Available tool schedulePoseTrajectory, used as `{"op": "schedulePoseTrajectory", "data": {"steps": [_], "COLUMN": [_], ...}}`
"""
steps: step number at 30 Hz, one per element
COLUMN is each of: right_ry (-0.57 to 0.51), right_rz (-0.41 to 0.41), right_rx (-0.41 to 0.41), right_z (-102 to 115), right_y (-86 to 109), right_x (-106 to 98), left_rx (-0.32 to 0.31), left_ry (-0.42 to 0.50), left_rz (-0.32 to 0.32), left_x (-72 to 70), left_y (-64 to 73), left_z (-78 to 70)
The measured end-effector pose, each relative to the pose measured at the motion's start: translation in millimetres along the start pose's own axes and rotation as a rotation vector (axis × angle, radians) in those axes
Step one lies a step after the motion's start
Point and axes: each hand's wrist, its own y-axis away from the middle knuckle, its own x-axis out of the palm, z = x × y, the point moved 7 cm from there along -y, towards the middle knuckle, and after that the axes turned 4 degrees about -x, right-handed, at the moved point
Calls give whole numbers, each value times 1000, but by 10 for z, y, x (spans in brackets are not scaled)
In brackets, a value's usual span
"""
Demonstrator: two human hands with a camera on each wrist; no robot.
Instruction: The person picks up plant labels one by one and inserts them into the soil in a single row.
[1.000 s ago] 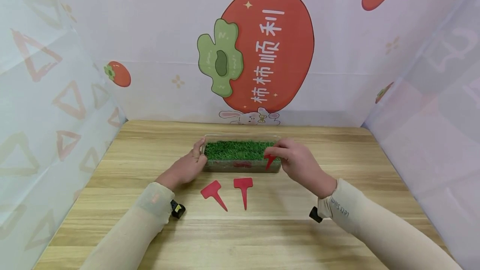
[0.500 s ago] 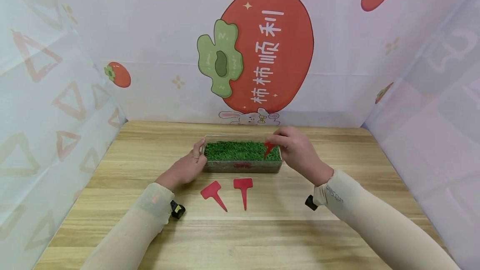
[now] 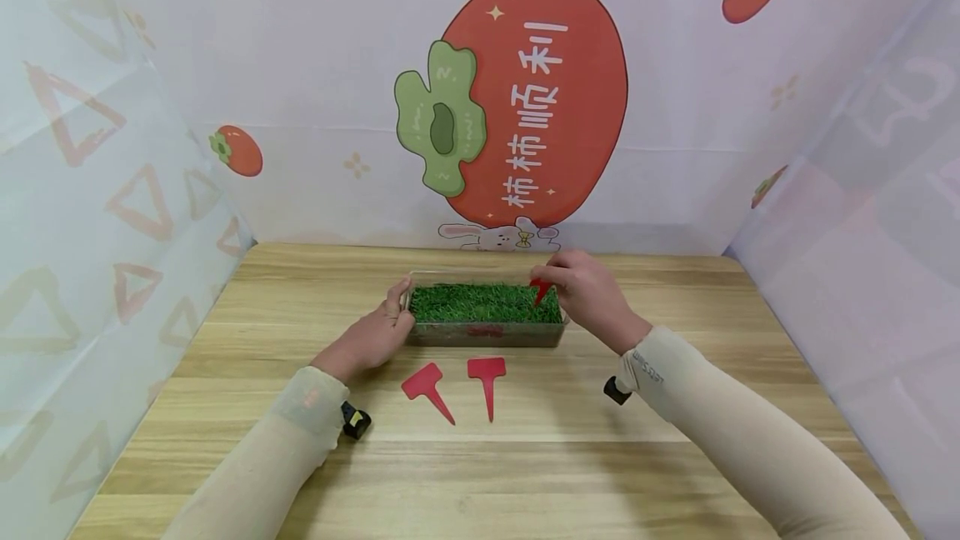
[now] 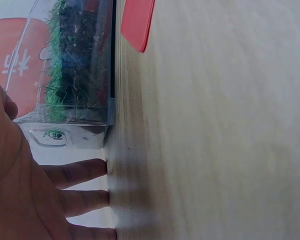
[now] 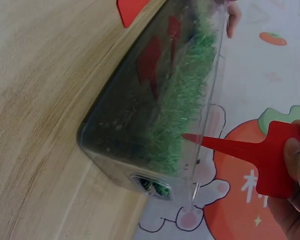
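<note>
A clear plastic box [image 3: 487, 335] of green artificial grass [image 3: 472, 304] stands on the table. My left hand [image 3: 375, 333] is at its left end, thumb side at the rim; the left wrist view shows several fingers straight, their tips at the tabletop. My right hand [image 3: 596, 294] pinches a red T-shaped plant label [image 5: 277, 157] by its wide head. The label's pointed stem slants down over the right part of the grass, its tip overlapping the grass edge in the right wrist view. Two more red plant labels lie before the box, one tilted [image 3: 427, 386], one straight [image 3: 487, 377].
The wooden table [image 3: 480, 473] runs back to a printed cloth [image 3: 322, 190] with a large persimmon, and more cloth hangs at both sides. Dark wrist cameras [image 3: 356, 421] sit under both cuffs.
My right hand has moved back and slightly left, carrying the plant label from the box's front wall to over the grass. My left hand and the two lying labels stay put.
</note>
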Motion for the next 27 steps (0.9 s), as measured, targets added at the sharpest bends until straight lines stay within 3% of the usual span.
{"op": "schedulePoseTrajectory", "data": {"steps": [13, 27], "right_ry": [20, 19], "right_rz": [73, 135], "right_rx": [56, 80], "right_z": [-114, -114], "right_y": [20, 1], "right_x": [234, 343], "left_rx": [-15, -13], "left_ry": [-4, -4], "left_rz": [17, 2], "left_x": [16, 3], "left_y": [-9, -10], "left_z": [22, 12]}}
